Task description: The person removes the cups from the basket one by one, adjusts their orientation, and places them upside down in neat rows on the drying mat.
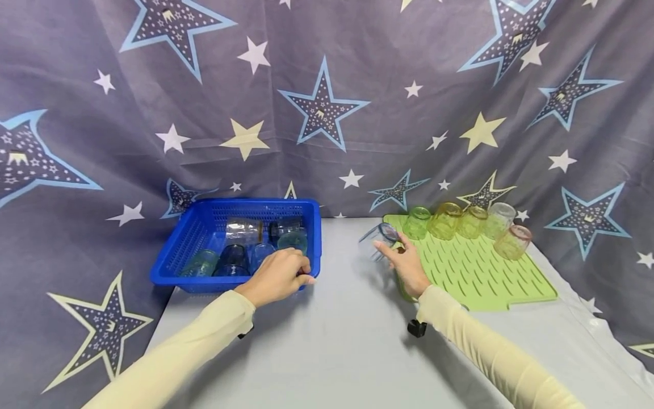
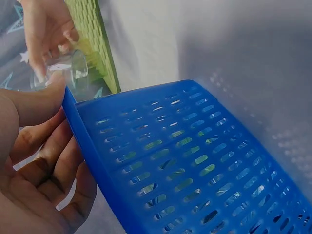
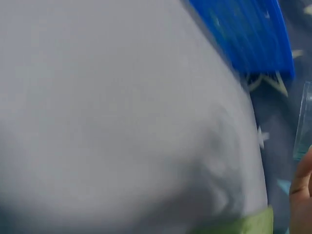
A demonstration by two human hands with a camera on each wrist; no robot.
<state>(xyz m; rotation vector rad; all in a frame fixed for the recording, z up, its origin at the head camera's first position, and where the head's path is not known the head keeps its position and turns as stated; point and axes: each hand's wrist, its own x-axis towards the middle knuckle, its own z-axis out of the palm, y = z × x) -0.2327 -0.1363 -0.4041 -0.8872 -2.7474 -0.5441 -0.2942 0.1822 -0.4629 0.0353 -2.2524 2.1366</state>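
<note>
Starry purple-grey cloth [image 1: 322,45] fills bg; pale table [image 1: 347,352] below. Right hand [image 1: 409,267], just R of ctr frame, holds a clear glass [image 1: 375,236] btwn thumb & fingers. Glass is tilted, off the hand's upper-left side, just left of the green mat [image 1: 485,272]; can't tell exact ht over table. Left hand [image 1: 278,274], lower ctr-left, pinches the near right corner of the blue basket [image 1: 245,207]; per left wrist view, thumb's at the rim, other fingers bent beside it. Basket's mid-left, w/ several glasses inside, incl. a green tumbler [image 1: 201,263] at its left & a dark tumbler [image 1: 232,262] next to that. Mat's mid-right, w/ five more glasses at its far side, incl. a pink-rimmed tumbler [image 1: 513,244] at R end. Right wrist view: only part of glass & fingers, far R edge.
</note>
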